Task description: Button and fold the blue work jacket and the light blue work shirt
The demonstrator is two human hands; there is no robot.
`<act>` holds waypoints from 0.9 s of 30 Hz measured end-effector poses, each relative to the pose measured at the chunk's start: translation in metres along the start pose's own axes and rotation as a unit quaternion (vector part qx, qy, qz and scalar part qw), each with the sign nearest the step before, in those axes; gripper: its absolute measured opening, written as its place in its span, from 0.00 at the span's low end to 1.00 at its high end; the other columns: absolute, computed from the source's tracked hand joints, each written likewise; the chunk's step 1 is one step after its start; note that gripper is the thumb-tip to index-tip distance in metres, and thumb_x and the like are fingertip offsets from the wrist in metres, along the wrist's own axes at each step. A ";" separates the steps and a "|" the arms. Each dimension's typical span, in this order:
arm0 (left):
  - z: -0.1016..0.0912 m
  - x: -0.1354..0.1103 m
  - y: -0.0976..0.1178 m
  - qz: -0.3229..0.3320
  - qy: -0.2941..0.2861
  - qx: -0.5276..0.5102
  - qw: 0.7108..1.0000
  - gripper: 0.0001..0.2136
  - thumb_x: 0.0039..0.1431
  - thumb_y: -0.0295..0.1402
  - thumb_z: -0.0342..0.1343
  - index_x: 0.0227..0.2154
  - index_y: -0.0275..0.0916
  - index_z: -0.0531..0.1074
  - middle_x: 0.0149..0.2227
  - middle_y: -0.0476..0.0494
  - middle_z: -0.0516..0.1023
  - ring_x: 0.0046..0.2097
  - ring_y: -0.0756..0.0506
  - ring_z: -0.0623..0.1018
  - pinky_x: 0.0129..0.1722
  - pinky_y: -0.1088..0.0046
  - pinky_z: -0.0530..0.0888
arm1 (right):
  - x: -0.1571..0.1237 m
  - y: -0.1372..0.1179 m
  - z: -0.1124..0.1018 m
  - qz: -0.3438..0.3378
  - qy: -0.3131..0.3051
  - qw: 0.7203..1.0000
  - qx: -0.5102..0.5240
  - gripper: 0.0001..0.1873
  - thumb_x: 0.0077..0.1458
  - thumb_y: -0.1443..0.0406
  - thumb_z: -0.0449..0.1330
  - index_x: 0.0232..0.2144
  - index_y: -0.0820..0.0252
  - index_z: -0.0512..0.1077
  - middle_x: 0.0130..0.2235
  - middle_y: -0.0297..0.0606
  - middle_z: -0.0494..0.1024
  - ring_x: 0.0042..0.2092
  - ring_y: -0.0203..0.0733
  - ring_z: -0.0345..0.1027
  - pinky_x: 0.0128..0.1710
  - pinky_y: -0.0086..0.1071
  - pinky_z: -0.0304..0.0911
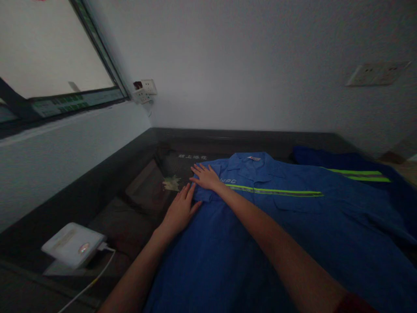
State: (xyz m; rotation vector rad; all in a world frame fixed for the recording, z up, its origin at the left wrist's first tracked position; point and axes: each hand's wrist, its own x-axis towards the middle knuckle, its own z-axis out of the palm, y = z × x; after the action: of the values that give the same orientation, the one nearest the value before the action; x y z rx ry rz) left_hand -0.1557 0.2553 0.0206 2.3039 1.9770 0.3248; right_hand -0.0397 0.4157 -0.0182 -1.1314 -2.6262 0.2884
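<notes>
A blue work shirt (312,217) lies spread out on the dark, glossy tabletop (107,213), its collar (250,158) toward the far side and a yellow-green reflective stripe (289,192) across the chest. The right hand (206,177) rests palm down on the shirt's far left part, its fingers spread apart and gripping nothing. The left hand (179,211) lies just nearer and to the left, at the shirt's left edge, its thumb held away from the other fingers, which lie close together. The hands are very near each other, the right one farther off. At the far right, a darker blue garment (342,155) lies partly under the shirt (it has a similar bright stripe). Near the left side sits a white box (74,244) with a white cable (104,266) plugged in. A pale flower design (171,182) shows left of the hands.
</notes>
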 end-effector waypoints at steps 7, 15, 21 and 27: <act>-0.017 0.007 -0.029 -0.063 -0.020 -0.101 0.993 0.13 0.57 0.30 0.52 0.45 0.36 0.71 0.43 0.40 0.76 0.44 0.44 0.76 0.46 0.69 0.71 | -0.006 -0.002 -0.004 0.000 0.022 1.000 0.019 0.31 0.62 0.48 0.43 0.63 0.53 0.54 0.65 0.40 0.53 0.66 0.50 0.43 0.63 0.55 0.38; -0.008 0.011 -0.010 -0.099 0.039 -0.037 0.994 0.05 0.55 0.30 0.53 0.36 0.41 0.67 0.36 0.46 0.76 0.37 0.45 0.75 0.34 0.73 0.66 | -0.011 -0.008 -0.022 0.031 0.096 0.994 0.043 0.24 0.65 0.56 0.45 0.57 0.60 0.63 0.60 0.43 0.65 0.60 0.43 0.56 0.61 0.40 0.49; -0.003 0.011 -0.013 -0.152 0.066 -0.034 0.986 0.06 0.57 0.34 0.52 0.37 0.43 0.63 0.33 0.48 0.75 0.34 0.45 0.75 0.29 0.74 0.61 | -0.014 -0.003 -0.033 0.089 0.125 0.987 0.051 0.19 0.62 0.63 0.50 0.53 0.61 0.67 0.55 0.45 0.69 0.57 0.46 0.60 0.57 0.40 0.53; -0.005 0.012 -0.010 -0.162 0.060 -0.061 0.983 0.06 0.56 0.31 0.51 0.36 0.43 0.61 0.34 0.48 0.74 0.34 0.46 0.74 0.29 0.75 0.60 | 0.005 0.016 -0.044 0.162 0.120 0.977 0.062 0.16 0.60 0.66 0.50 0.49 0.60 0.69 0.50 0.45 0.72 0.53 0.45 0.64 0.52 0.37 0.59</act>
State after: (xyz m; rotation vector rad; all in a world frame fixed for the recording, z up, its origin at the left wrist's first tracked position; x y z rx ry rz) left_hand -0.1650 0.2681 0.0244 1.8885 2.2730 0.5493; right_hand -0.0183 0.4338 0.0201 -1.4504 -2.1807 0.3488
